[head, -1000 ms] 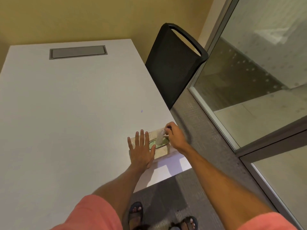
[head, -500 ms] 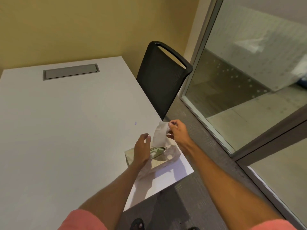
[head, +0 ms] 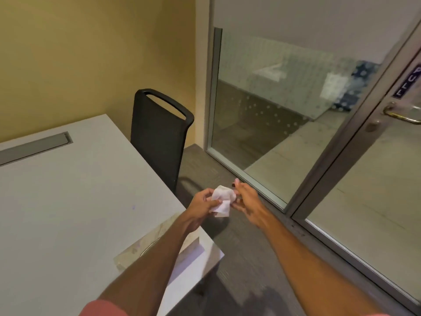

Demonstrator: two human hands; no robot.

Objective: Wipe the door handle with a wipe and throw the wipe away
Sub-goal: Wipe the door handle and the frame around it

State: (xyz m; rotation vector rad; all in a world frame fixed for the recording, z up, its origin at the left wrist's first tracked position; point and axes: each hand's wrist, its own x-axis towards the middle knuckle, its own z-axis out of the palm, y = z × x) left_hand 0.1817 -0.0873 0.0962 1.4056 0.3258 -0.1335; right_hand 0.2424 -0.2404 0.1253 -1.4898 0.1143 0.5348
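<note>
A white wipe (head: 222,200) hangs crumpled between both hands, above the carpet just off the table's corner. My left hand (head: 202,205) pinches its left side. My right hand (head: 247,200) holds its right side with thumb and fingers. The wipe box (head: 139,246) lies on the table's near right corner, partly hidden under my left forearm. A brass door handle (head: 402,115) sits on the glass door (head: 373,179) at the far right edge, well away from both hands.
The white table (head: 68,213) fills the left, with a grey cable hatch (head: 34,145). A black chair (head: 159,137) stands at the table's far side. Glass wall panels in metal frames (head: 273,110) run along the right. Grey carpet (head: 239,258) lies between the table and the door.
The wipe has come fully out of the box. Both hands have lifted off the box and now hold the wipe over the floor. The view has swung right toward the door.
</note>
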